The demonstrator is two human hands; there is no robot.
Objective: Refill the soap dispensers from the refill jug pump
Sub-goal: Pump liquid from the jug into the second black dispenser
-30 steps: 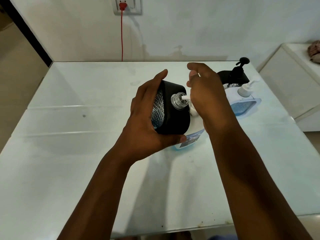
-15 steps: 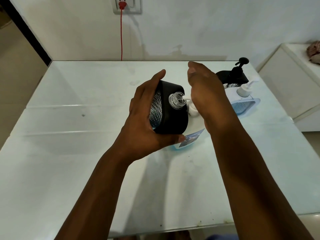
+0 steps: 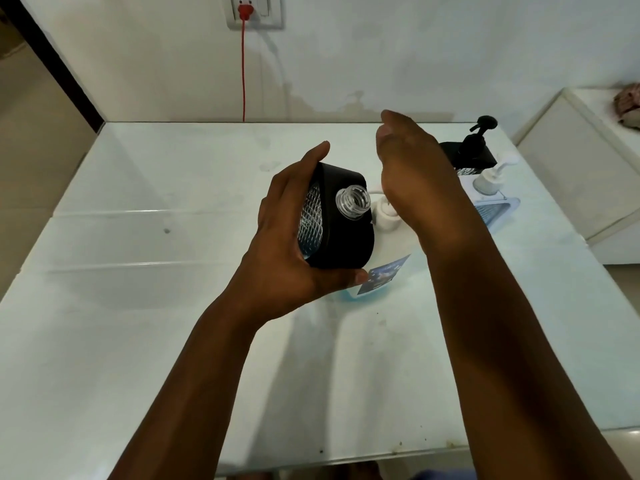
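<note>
Left hand (image 3: 287, 244) grips the black dispenser (image 3: 341, 230), its open neck (image 3: 353, 202) tilted beside the refill jug pump (image 3: 384, 211); right hand (image 3: 415, 181), fingers straight, should press slowly with the spout over the neck

I held the black soap dispenser (image 3: 341, 226) tilted in my left hand (image 3: 287, 251), fingers wrapped round its dark body, its clear threaded neck (image 3: 353, 203) uncapped and turned toward the refill jug (image 3: 384, 258). A mesh-patterned panel showed on its side. The jug stood on the table, white with a blue-tinted base and a printed label, its white pump (image 3: 385, 213) just beside the open neck. My right hand (image 3: 415, 181) lay over the pump head. Farther right stood a second black dispenser (image 3: 474, 150) and a white one (image 3: 491, 181), both capped.
</note>
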